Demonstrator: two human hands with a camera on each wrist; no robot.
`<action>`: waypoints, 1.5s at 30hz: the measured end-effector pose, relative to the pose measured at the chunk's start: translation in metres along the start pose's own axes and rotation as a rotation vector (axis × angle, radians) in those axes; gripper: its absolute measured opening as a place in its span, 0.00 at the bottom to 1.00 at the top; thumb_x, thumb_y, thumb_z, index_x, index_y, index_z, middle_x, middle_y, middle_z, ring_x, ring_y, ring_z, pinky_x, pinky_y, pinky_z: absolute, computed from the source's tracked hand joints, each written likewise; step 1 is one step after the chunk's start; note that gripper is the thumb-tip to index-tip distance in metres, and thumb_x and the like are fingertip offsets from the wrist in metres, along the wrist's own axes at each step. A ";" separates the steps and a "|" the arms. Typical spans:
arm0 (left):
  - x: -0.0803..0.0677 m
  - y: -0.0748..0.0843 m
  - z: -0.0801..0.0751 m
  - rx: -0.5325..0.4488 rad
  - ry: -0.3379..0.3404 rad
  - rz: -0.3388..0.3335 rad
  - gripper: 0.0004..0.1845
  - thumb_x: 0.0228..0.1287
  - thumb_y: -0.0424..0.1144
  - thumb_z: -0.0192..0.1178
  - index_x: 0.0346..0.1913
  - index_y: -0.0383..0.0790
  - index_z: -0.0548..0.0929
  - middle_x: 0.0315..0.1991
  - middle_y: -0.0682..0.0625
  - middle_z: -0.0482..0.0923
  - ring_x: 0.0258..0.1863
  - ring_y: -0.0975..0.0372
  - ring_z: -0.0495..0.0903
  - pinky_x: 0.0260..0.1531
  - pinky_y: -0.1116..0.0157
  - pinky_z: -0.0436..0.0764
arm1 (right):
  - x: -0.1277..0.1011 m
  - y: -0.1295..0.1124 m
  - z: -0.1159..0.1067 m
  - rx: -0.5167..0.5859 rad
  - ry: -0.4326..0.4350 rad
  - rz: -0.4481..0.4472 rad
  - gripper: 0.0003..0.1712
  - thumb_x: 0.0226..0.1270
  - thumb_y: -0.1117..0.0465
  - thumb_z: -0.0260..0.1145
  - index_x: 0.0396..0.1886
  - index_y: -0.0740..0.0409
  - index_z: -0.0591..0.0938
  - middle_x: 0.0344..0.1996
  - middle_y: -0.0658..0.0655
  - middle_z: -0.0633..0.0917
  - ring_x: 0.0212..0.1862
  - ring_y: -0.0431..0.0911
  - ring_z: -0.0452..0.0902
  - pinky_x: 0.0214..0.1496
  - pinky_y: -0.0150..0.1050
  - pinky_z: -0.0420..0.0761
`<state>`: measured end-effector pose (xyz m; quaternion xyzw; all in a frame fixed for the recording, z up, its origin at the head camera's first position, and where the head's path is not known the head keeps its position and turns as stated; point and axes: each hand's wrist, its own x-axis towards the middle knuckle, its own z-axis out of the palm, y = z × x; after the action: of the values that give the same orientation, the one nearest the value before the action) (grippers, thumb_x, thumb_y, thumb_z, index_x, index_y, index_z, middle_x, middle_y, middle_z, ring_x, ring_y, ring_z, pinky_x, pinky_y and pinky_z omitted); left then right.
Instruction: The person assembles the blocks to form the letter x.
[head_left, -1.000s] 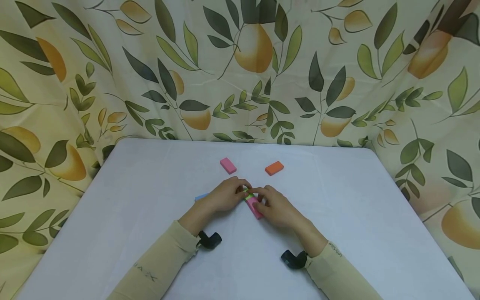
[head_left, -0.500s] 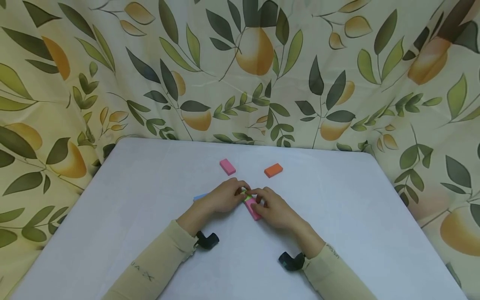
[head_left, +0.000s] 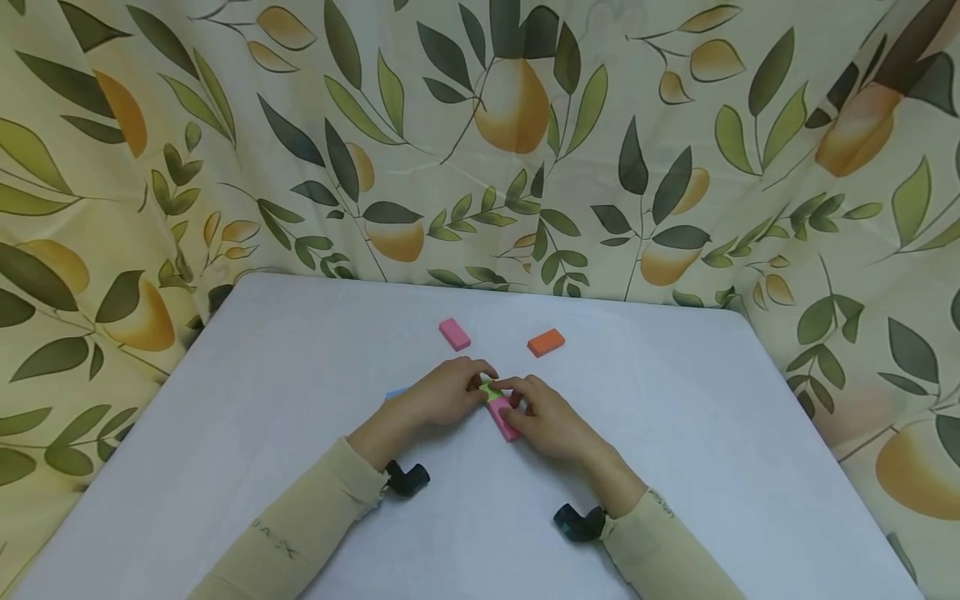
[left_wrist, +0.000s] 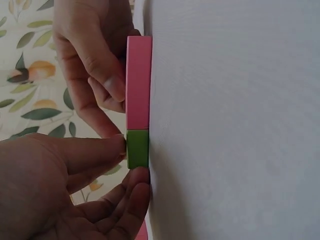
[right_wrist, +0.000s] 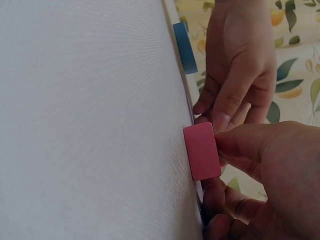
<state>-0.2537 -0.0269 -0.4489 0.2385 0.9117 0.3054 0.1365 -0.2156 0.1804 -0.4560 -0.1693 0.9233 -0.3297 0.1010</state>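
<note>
In the head view, a green block [head_left: 489, 390] and a pink block [head_left: 502, 421] lie end to end on the white table, touching. My left hand [head_left: 447, 392] pinches the green block between thumb and fingers, its fingertips at the far end, as the left wrist view shows. The right hand [head_left: 558, 421] holds the pink block [right_wrist: 202, 151], with the thumb on its upper face and the other fingers along its side. The right forefinger reaches toward the green block [left_wrist: 138, 149]. Part of the green block is hidden by fingers in the head view.
Farther back on the table lie another pink block [head_left: 454, 334] and an orange block [head_left: 546, 342]. A blue block [head_left: 395, 393] sits left of my left hand, partly covered by it. A curtain printed with fruit and leaves [head_left: 510, 167] hangs behind the table.
Both hands keep their grip on the green and pink blocks, almost unmoved. The head view has shifted slightly. The other blocks stay in place.
</note>
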 end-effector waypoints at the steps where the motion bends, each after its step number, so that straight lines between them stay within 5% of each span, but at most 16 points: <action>1: 0.000 0.000 -0.001 -0.005 -0.001 0.000 0.18 0.68 0.39 0.57 0.60 0.50 0.76 0.40 0.54 0.78 0.39 0.63 0.76 0.44 0.63 0.77 | 0.000 0.000 0.000 -0.002 -0.001 0.000 0.22 0.68 0.54 0.63 0.61 0.37 0.76 0.40 0.46 0.77 0.42 0.43 0.72 0.43 0.39 0.74; 11: -0.006 0.004 -0.008 0.027 0.008 0.003 0.20 0.65 0.37 0.60 0.60 0.49 0.77 0.43 0.54 0.78 0.44 0.63 0.75 0.50 0.62 0.76 | 0.000 0.003 -0.002 0.009 -0.008 -0.017 0.23 0.68 0.54 0.63 0.63 0.38 0.75 0.38 0.47 0.76 0.37 0.43 0.70 0.37 0.38 0.72; 20: -0.015 0.007 -0.018 0.047 0.020 -0.025 0.20 0.63 0.41 0.63 0.59 0.51 0.77 0.48 0.53 0.78 0.48 0.62 0.75 0.52 0.59 0.76 | 0.000 0.002 -0.003 -0.002 -0.011 -0.010 0.22 0.68 0.53 0.63 0.61 0.35 0.76 0.38 0.46 0.76 0.40 0.43 0.71 0.42 0.39 0.72; 28: -0.027 0.001 -0.028 0.024 0.045 -0.014 0.21 0.63 0.41 0.64 0.59 0.48 0.77 0.53 0.50 0.78 0.54 0.57 0.76 0.55 0.56 0.75 | -0.003 0.002 -0.002 0.007 -0.018 0.015 0.21 0.69 0.52 0.61 0.61 0.35 0.76 0.41 0.45 0.77 0.44 0.43 0.72 0.47 0.39 0.73; 45: -0.046 -0.021 -0.039 0.149 0.073 -0.024 0.22 0.59 0.43 0.68 0.57 0.46 0.79 0.50 0.50 0.78 0.52 0.58 0.76 0.55 0.58 0.75 | -0.005 0.000 -0.002 -0.004 -0.007 0.021 0.22 0.69 0.52 0.61 0.61 0.34 0.75 0.42 0.45 0.76 0.44 0.42 0.71 0.47 0.39 0.73</action>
<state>-0.2378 -0.0843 -0.4272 0.2260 0.9390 0.2437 0.0889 -0.2117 0.1830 -0.4540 -0.1610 0.9253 -0.3261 0.1075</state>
